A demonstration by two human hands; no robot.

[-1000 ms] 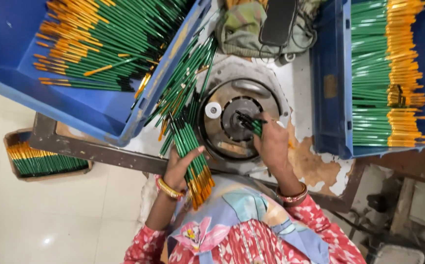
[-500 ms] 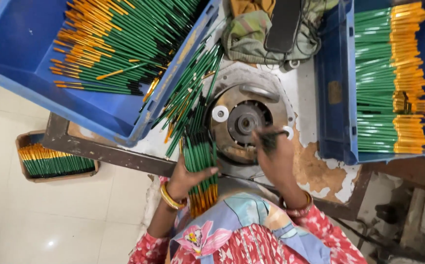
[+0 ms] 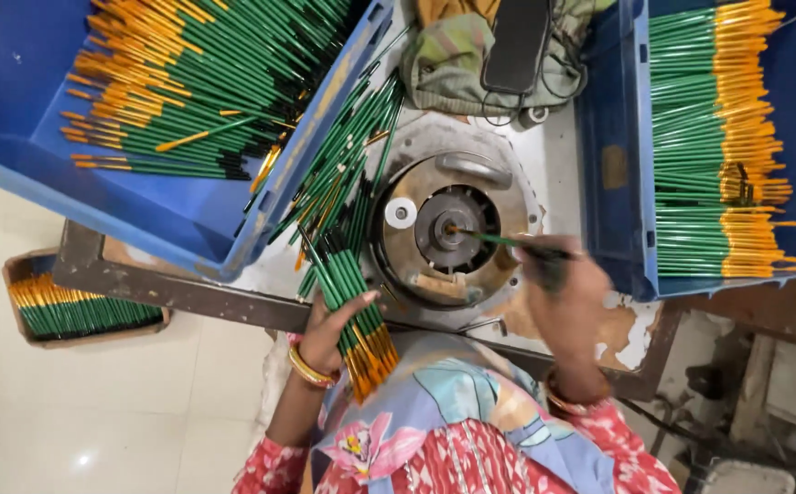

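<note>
My left hand (image 3: 332, 329) grips a bundle of green pencil-like sticks with orange ends (image 3: 354, 302) at the near edge of the table. My right hand (image 3: 564, 285) holds a single green stick (image 3: 499, 241), with its tip pointed into the centre of a round metal machine (image 3: 453, 229). More loose green sticks (image 3: 348, 174) lie fanned on the table left of the machine.
A blue crate (image 3: 169, 210) full of green and orange sticks sits at upper left, another blue crate (image 3: 613, 165) with neat rows at right. A small box of sticks (image 3: 69, 306) stands on the floor at left. A cloth bag with a dark phone (image 3: 517, 41) lies behind the machine.
My right hand has drawn back to the right and now pokes one stick into the machine's centre. My left hand keeps its bundle, shifted slightly.
</note>
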